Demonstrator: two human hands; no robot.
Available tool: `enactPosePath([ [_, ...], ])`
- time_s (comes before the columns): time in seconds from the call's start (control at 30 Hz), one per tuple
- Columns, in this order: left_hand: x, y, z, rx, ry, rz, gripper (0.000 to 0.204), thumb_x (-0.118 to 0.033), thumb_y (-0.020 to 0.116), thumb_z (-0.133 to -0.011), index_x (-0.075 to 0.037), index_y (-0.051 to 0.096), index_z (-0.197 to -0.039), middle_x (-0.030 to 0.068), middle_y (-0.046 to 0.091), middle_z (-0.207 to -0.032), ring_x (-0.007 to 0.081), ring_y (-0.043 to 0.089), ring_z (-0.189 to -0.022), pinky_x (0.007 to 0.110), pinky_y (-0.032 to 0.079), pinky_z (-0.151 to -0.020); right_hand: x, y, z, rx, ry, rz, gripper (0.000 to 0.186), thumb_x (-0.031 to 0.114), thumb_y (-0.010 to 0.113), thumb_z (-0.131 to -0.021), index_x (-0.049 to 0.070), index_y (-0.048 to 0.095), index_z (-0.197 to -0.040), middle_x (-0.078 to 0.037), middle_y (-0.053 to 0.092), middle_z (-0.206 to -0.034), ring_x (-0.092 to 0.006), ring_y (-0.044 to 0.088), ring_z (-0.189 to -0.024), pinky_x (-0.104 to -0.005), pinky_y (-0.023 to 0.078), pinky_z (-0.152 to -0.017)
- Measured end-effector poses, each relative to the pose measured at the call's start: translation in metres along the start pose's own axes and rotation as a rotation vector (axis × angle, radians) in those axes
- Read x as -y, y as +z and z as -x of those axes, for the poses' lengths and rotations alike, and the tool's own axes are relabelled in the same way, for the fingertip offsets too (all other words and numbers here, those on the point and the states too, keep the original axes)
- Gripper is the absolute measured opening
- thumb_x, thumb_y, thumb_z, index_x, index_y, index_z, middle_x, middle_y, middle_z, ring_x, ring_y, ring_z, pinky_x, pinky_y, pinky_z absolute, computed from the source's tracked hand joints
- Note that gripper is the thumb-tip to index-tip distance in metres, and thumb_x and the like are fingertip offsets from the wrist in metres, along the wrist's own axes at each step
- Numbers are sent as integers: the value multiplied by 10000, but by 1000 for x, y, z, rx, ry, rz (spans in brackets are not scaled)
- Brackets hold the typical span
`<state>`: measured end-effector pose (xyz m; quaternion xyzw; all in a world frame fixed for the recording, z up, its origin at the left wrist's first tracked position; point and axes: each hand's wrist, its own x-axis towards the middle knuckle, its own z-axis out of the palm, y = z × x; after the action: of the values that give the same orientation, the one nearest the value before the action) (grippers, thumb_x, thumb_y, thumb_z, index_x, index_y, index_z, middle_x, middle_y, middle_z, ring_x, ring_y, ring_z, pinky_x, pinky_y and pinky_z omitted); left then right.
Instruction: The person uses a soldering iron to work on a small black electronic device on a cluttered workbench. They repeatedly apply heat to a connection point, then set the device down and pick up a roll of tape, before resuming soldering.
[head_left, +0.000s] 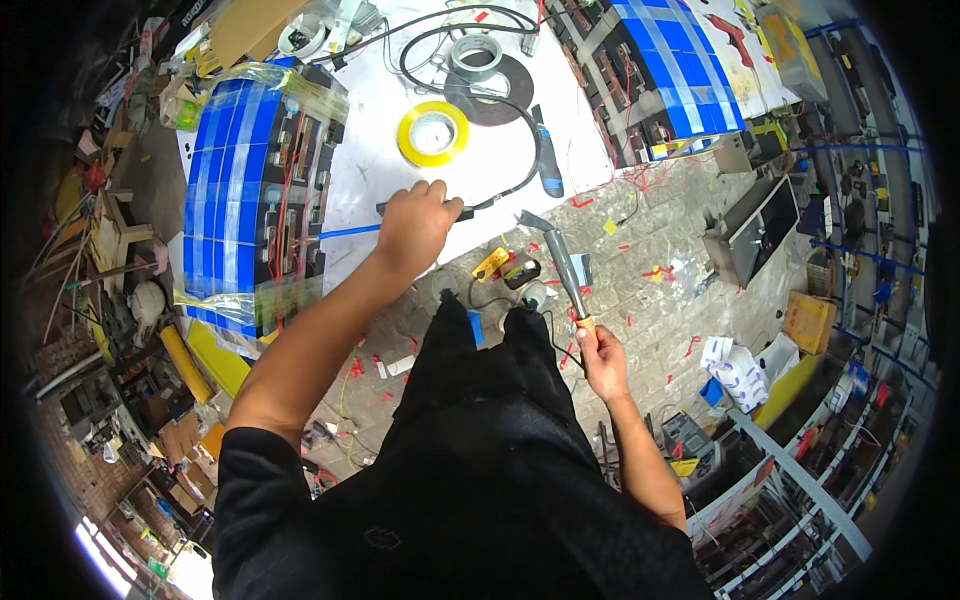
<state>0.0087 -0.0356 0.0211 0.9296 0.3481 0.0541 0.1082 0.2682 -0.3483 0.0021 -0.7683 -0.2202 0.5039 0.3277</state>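
My left hand (415, 232) is closed around a thin blue rod or cable (350, 231), which runs left to the side of a blue-wrapped battery pack (225, 205). On the other side of the hand a black piece (482, 206) sticks out, close to the end of a looping black cable (520, 117). I cannot tell whether these are joined. My right hand (605, 365) grips the orange and yellow handle of a long grey soldering iron (566, 265). Its bent head points up and left, near the table's front edge; a thin dark cord trails by the handle.
On the white table (375, 150) lie yellow tape (433, 134), grey tape (476, 57), a dark disc (515, 95) and a blue-black tool (548, 160). A second battery pack (680, 70) stands right, beside a red tool (730, 40). Red scraps litter the floor; shelving (865, 150) lines the right.
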Motion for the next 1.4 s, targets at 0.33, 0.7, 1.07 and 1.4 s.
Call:
enactPosePath([
  [0.33,-24,69,47,-22,72,-285,434,-215,659,-884,-154,690,-1312,12,506,-937,198,533,-927,357,419,-790,-9,-4,11,21,99,24,332,327,672,-1055,33,657,-901,59,515,-692,-38,425,-603,-262,357,-533],
  [0.7,-17,100,51,46,-33,-145,466,-258,778,-827,-188,651,-1270,18,545,-1014,200,571,-1024,372,452,-834,-34,-10,29,22,140,29,305,313,661,-1058,47,654,-909,80,491,-701,-25,396,-605,-253,316,-526],
  [1.07,-44,128,7,-26,-85,9,172,-106,662,-828,-183,674,-981,49,642,-846,257,695,-833,407,559,-685,-9,-6,27,27,142,-127,282,282,643,-1079,76,622,-888,96,476,-696,-11,372,-602,-239,292,-521],
  [1.4,-22,105,-31,-156,-416,665,125,-224,709,-970,-122,745,-1033,89,709,-890,268,709,-851,408,550,-708,-7,-5,11,13,87,18,319,289,653,-1072,77,583,-843,89,461,-715,-17,367,-631,-247,296,-539],
])
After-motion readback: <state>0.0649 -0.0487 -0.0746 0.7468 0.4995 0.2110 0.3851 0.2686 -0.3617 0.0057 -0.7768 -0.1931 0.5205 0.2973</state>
